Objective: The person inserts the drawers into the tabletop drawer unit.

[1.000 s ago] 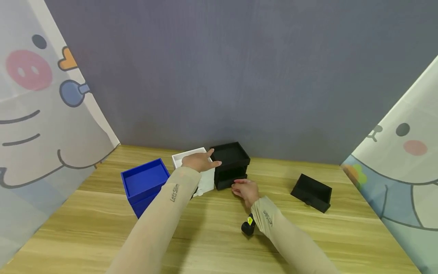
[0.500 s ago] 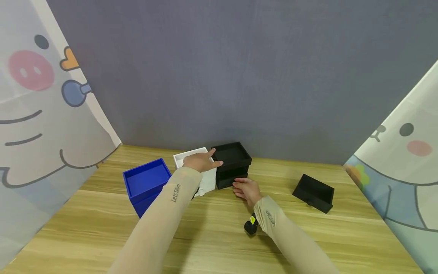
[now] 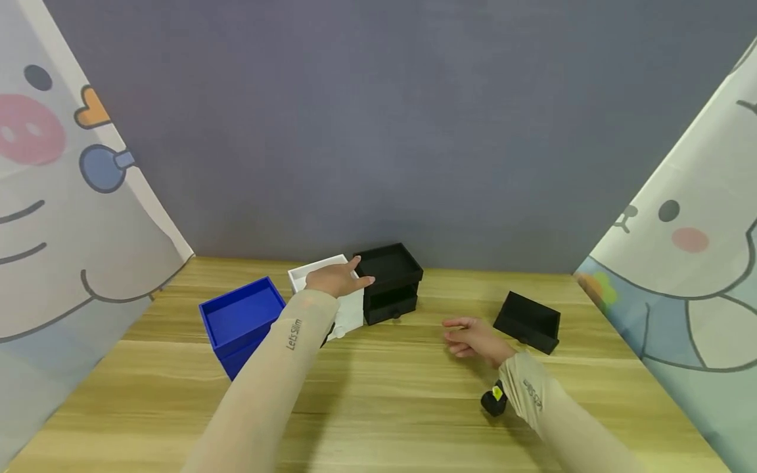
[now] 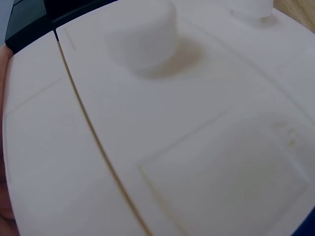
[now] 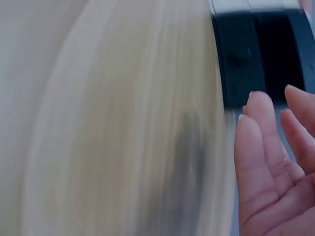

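In the head view my left hand (image 3: pixel 337 279) lies over the white drawer box (image 3: pixel 347 316), thumb and a finger stretched out to the near left edge of the black drawer box (image 3: pixel 387 264). The left wrist view shows the white drawer fronts (image 4: pixel 197 103) with round knobs close up. In the black box, a lower drawer (image 3: pixel 397 309) with a round knob sits in place beneath a dark open slot. My right hand (image 3: pixel 476 338) is off to the right of that box, fingers loosely extended and holding nothing. Beyond it lies a loose black drawer (image 3: pixel 528 322).
A blue drawer box (image 3: pixel 245 314) stands at the left, partly behind my left sleeve. The wooden table (image 3: pixel 378 401) meets a grey panel (image 3: pixel 378 131) at the back. Printed cartoon cloths hang on both sides. A small black camera (image 3: pixel 493 399) is on my right wrist.
My right hand has left the lower drawer's front and moved right, toward the loose black drawer. The lower drawer's knob now shows. My left hand stays by the white and black boxes.
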{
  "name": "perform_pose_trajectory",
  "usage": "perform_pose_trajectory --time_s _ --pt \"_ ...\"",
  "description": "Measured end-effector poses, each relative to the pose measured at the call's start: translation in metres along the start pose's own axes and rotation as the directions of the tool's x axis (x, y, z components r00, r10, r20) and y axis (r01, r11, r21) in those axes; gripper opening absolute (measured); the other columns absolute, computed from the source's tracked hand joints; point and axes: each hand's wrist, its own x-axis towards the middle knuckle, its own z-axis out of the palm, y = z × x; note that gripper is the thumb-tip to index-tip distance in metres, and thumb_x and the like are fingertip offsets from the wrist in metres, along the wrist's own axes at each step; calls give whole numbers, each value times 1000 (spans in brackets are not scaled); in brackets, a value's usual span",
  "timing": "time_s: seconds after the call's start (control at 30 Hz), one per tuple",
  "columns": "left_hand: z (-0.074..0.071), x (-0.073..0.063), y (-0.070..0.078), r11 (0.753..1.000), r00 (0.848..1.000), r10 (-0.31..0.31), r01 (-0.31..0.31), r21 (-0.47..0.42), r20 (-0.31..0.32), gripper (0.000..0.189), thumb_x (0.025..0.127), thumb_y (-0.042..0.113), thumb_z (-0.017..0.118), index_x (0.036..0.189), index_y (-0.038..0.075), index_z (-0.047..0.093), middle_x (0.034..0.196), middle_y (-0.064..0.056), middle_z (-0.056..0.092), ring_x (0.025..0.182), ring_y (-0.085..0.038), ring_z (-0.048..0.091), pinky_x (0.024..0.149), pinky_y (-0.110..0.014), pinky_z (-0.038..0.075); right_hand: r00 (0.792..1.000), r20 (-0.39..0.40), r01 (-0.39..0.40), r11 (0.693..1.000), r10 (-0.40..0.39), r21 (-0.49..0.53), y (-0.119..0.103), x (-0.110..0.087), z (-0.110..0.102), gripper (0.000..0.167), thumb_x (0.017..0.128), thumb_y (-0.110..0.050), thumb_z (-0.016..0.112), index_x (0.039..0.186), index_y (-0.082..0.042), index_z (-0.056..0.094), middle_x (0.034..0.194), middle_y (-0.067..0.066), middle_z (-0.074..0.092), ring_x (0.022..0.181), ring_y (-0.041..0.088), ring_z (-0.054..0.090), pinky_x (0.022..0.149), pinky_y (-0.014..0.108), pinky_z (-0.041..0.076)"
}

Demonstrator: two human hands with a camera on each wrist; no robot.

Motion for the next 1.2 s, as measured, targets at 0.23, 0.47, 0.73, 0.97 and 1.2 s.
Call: perform_pose_trajectory --time_s 0.23,0.47,0.73,0.97,1.2 --pt "0 -1 -2 1000 1000 5 -5 -8 6 76 90 70 39 154 37 13 52 0 46 44 -11 19 45 -28 21 999 -36 14 997 -17 -82 12 -36 -50 50 93 -12 62 134 13 46 99 15 70 66 16 67 65 31 56" --pt "0 1 -2 1000 1000 -8 8 -4 9 76 90 71 38 154 37 11 54 -1 48 44 -11 20 45 -28 22 996 -91 1 996 -9 -85 25 -58 -90 53 96 -14 58 136 15 40 100 9 70 68 16 67 67 31 55" --pt "-2 0 -5 1000 1000 -4 4 -9 8 77 90 70 38 154 36 12 57 -2 51 44 -12 22 46 -29 23 979 -202 -44 998 36 -39 37 -71 -108 59 97 -16 57 140 15 33 105 3 67 73 15 66 70 31 55" --pt "-3 -4 -5 1000 1000 -1 1 -18 11 77 91 69 39 154 35 13 61 -4 54 45 -12 22 46 -28 24 969 -244 -45 999 45 5 46 -71 -114 61 95 -18 61 142 11 35 105 3 69 80 14 68 73 31 55" --pt "-2 -6 -1 1000 1000 -1 2 -20 11 76 90 69 40 154 37 14 59 -4 53 44 -12 20 45 -28 22 969 -245 -49 994 23 -99 44 -69 -107 63 96 -19 59 143 13 31 120 23 62 90 17 67 79 35 53"
